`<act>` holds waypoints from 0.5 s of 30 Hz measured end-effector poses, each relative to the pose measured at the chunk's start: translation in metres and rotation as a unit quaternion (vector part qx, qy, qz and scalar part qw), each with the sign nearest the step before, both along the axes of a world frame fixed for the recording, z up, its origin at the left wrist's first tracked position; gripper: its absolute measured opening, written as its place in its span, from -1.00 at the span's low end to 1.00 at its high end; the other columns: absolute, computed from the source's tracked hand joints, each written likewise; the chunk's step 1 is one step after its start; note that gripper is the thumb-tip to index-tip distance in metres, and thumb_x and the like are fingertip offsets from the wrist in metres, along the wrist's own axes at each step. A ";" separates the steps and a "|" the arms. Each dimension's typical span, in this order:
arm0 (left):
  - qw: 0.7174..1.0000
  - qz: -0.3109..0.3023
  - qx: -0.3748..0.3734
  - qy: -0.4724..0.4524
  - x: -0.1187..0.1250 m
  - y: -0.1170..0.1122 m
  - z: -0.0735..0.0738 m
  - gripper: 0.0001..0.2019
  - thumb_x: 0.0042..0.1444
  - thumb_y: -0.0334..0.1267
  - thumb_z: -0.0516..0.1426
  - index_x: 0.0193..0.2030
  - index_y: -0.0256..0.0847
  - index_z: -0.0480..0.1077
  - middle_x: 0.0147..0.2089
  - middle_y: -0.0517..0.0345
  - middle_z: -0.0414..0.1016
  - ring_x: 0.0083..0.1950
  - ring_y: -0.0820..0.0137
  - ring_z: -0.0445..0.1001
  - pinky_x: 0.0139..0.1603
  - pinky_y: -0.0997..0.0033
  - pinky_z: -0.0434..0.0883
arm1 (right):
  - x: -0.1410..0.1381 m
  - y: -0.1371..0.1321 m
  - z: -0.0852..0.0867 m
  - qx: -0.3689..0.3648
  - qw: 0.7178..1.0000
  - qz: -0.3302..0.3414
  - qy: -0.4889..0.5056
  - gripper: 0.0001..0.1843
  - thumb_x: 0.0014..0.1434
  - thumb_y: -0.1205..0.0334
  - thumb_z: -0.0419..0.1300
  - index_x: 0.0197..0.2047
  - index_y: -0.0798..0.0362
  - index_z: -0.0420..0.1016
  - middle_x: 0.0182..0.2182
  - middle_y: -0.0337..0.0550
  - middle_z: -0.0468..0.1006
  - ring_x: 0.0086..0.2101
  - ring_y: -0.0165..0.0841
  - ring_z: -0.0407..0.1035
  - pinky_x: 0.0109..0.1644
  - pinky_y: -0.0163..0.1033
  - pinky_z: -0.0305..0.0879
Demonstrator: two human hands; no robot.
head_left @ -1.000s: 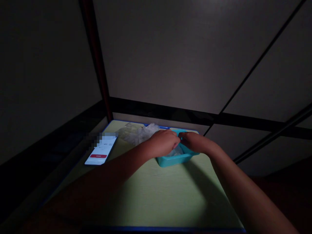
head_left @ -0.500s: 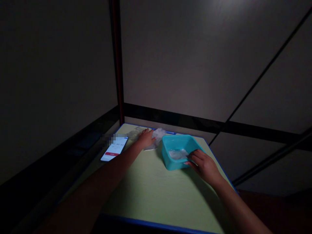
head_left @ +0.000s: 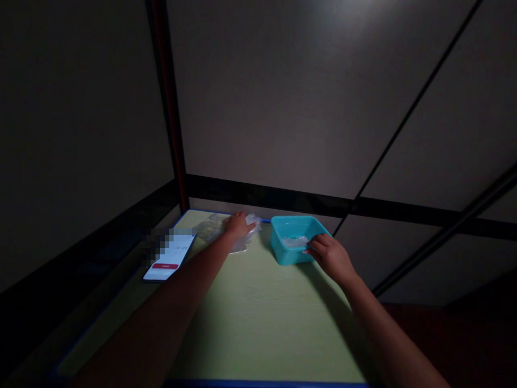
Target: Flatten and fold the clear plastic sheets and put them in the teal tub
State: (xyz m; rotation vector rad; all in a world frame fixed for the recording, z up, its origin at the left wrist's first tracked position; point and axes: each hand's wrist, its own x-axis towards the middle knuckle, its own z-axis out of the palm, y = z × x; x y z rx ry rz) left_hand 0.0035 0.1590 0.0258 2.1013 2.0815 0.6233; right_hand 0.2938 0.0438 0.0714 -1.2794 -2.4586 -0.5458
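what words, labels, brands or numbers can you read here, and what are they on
Nothing can be read for certain.
Phone screen: a line of dark characters, too blurred to quote.
Red button on that screen: a pale label, too small to read.
Teal tub: no marking visible.
Clear plastic: no lettering that can be made out.

1 bin (head_left: 287,256), 1 phone (head_left: 173,254) (plus 2 hands (head_left: 332,257))

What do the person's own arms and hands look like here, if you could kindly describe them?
The left forearm and right forearm are bare, with no sleeves in view. The left hand and right hand wear no gloves. I see no watch or bracelet; the light is too dim to rule out small rings.
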 end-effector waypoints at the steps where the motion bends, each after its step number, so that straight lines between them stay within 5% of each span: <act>1: 1.000 -0.001 -0.001 -0.006 0.001 0.002 -0.001 -0.44 0.05 0.12 0.09 0.07 -0.24 0.28 0.10 -0.19 0.35 0.13 0.07 0.28 0.09 0.10 0.19 | 0.001 0.004 0.000 -0.002 1.000 -0.008 0.001 -0.74 0.23 0.12 0.06 -0.28 0.08 0.49 -0.32 -0.02 0.48 -0.26 -0.23 0.31 -0.21 -0.20 0.21; 10: 0.989 -0.018 0.030 -0.142 0.002 0.007 -0.029 -0.88 0.08 -0.26 0.12 -0.28 -0.22 0.43 -0.14 0.01 0.48 -0.03 0.21 0.38 -0.03 0.25 0.23 | 0.006 0.012 0.001 0.024 0.999 -0.026 0.027 -0.68 0.21 0.04 0.07 -0.21 0.10 0.50 -0.19 0.05 0.45 -0.18 -0.18 0.30 -0.11 -0.12 0.24; 15: 0.947 -0.004 0.075 -0.312 -0.004 0.004 -0.023 -0.82 0.11 -0.31 0.03 -0.50 -0.22 0.33 -0.46 0.14 0.40 -0.33 0.35 0.38 -0.30 0.42 0.24 | 0.006 0.010 0.001 0.095 0.994 0.000 0.058 -0.67 0.20 0.02 0.08 -0.20 0.09 0.49 -0.16 0.07 0.43 -0.16 -0.16 0.28 -0.12 -0.08 0.25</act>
